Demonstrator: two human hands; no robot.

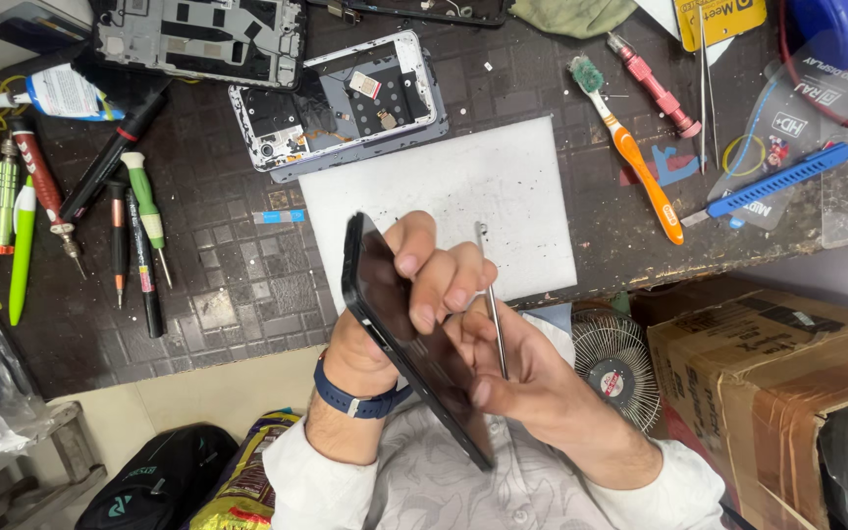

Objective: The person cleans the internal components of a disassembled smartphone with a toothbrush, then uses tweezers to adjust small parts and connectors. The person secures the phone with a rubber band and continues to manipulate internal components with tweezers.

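A black smartphone is held tilted on edge over the front of the workbench, its dark screen facing left. My left hand grips it from behind, fingers curled over the screen's right side; a blue band is on that wrist. My right hand supports the phone's lower end with the thumb and holds thin metal tweezers upright, the tip pointing away over a white mat.
An opened phone frame and another chassis lie at the back. Screwdrivers sit left; an orange toothbrush, pink driver and blue tool right. A small fan and cardboard box stand below the bench.
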